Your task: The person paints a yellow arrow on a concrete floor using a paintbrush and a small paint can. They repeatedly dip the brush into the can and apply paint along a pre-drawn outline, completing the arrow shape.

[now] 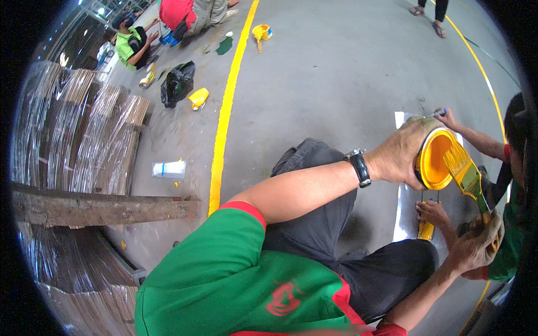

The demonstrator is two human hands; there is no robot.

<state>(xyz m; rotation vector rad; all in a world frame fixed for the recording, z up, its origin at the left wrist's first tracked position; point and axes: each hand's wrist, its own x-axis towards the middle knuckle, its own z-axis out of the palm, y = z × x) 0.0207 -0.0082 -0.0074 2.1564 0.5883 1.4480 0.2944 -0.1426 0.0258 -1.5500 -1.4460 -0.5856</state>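
Left hand (400, 151) grasps yellow paint can (435, 159) above the floor (325, 95), mouth tilted toward the brush (471, 183), probably so bristles (457, 159) reach the paint; right hand (476, 246) clasps the brush handle, bristles overlapping the rim in view; whether they touch it cannot be told

Yellow lines that round paint can (437, 157) and streaks the flat bristle brush (469, 182); red trims the green short-sleeved shirt (210, 269).

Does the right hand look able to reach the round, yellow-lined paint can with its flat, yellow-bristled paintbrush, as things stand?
Likely yes: the right hand holds the paintbrush by the open paint can, which the left hand holds up, and nothing visible blocks the way.
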